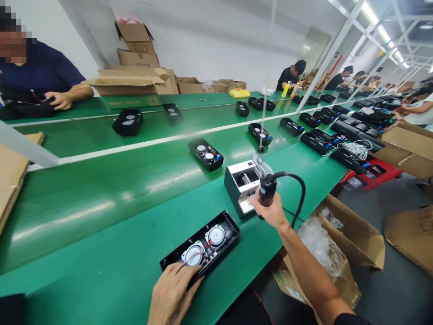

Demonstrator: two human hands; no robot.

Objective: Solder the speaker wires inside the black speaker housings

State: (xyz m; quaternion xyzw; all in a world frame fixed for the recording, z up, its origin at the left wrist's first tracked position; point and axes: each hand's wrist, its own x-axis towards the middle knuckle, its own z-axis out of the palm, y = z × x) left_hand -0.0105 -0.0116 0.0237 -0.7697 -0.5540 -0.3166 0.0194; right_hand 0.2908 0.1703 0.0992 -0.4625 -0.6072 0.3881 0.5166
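In front of me on the green bench lies a black speaker housing [221, 258], open side up, with two round silver speakers and red wires inside. My left hand [176, 289] is closed over its near left end, thumb side partly hidden. My right hand [272, 211] is wrapped around a black electric screwdriver [268, 189], which hangs from above and has a thick black cable. The screwdriver's lower end is hidden behind my hand, close to the front of a black and silver screw feeder [238, 187].
Past the bench runs a green conveyor [101, 203] carrying several open housings, including one nearby [205, 154]. More housings and a white cable bundle [356, 149] lie at right. Cardboard boxes [355, 230] stand below the bench's right edge. Co-workers sit across the line.
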